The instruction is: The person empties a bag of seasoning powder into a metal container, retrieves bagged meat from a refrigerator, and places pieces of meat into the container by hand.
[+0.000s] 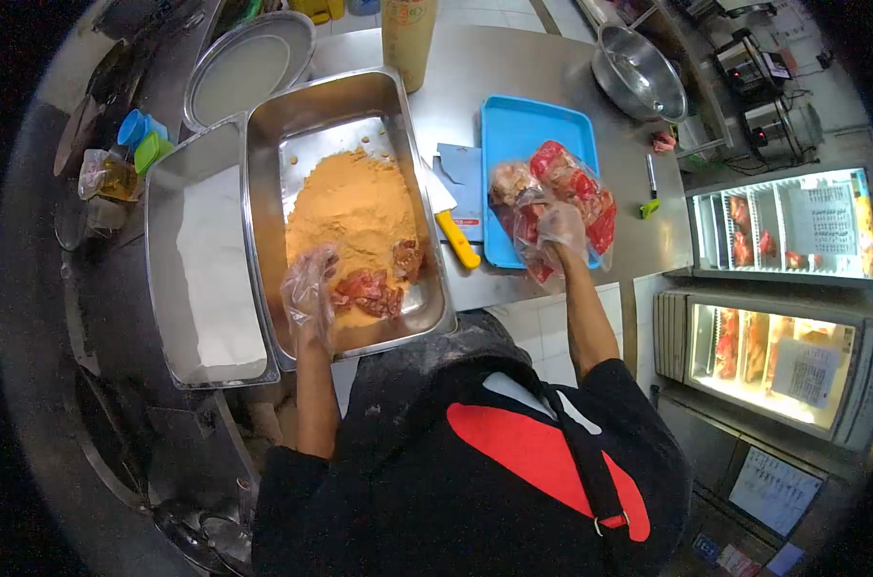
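My left hand [308, 288], in a clear plastic glove, is over the near left part of a deep metal pan [419, 183]. Its fingers look loosely curled and apart, with nothing visible in them. Orange powder [350, 207] is heaped in this pan, and pieces of raw meat [369, 292] lie on it just right of that hand. Over a blue tray [537, 117], my right hand [559, 229], also gloved, is closed on raw meat [530, 219] at the pile's near side. More red and pale meat [569, 178] fills the tray's middle, partly in clear plastic.
A yellow-handled knife [458, 240] lies between pan and tray, beside a flat grey packet [462, 183]. Left stands a pan of white powder [215, 279]. Behind are a round metal basin [201, 82], a tall container [407, 43] and a steel bowl [638, 72]. Lit fridges [773, 361] stand right.
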